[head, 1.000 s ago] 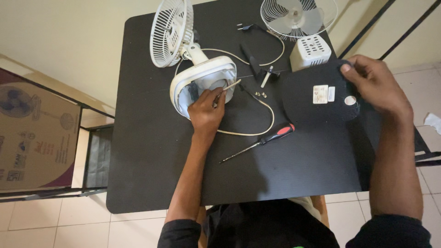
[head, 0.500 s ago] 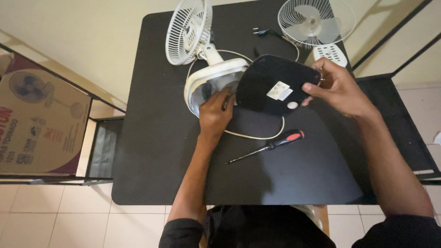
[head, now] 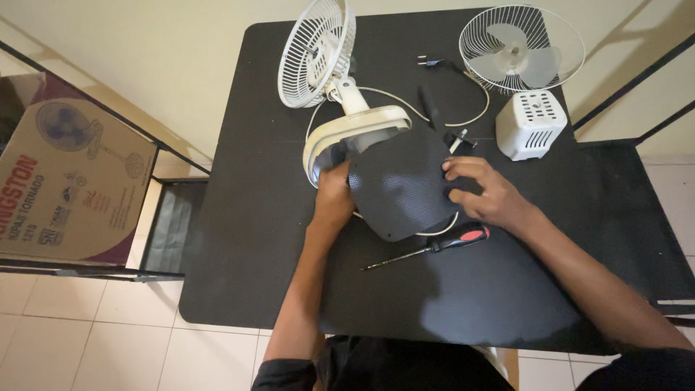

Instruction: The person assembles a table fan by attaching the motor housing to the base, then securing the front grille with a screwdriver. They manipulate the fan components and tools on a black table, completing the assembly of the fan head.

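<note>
The black base plate [head: 398, 192] has moved since the earlier frame: it was lifted with its labelled side up, and now it lies turned over, textured side up, against the open underside of the white fan base [head: 346, 137]. This suggests the cover is being fitted back onto the base. The right hand [head: 481, 192] presses on the plate's right edge with spread fingers, and the left hand [head: 333, 195] grasps its left edge where it meets the base. Just below the right hand lies a screwdriver [head: 434, 247] with a red and black handle. Beyond the hands stand a wire guard with blades [head: 521, 47] and a white motor housing [head: 532, 124]. The surface is a black table [head: 239, 246] over pale floor tiles, with a cardboard box [head: 69, 188] far left of the left hand.
</note>
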